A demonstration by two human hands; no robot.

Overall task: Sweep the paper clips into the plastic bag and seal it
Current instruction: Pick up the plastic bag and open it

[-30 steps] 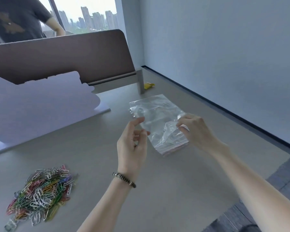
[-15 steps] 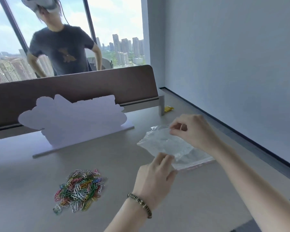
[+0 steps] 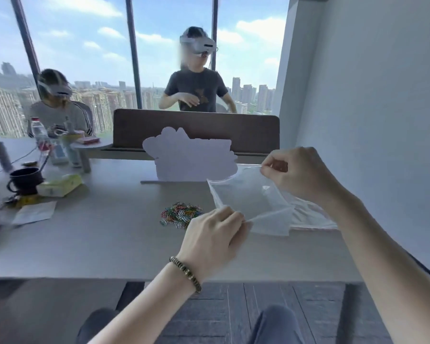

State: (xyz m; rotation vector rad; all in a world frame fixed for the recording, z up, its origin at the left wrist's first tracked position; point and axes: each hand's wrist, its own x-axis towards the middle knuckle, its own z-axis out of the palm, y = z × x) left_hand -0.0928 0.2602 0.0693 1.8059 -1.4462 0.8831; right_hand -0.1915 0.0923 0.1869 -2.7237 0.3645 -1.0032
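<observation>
Lifted off the grey table since earlier, the limp, slippery clear plastic bag is pinched at opposite mouth edges by the left hand and right hand, beside light, loose coloured paper clips.

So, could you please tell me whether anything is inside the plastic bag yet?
The plastic bag looks empty; the paper clips lie piled on the table. Its far end behind the right hand is hidden.

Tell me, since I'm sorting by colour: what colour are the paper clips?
Mixed: the paper clips are green, red, yellow, blue and white, seen in the head view.
</observation>
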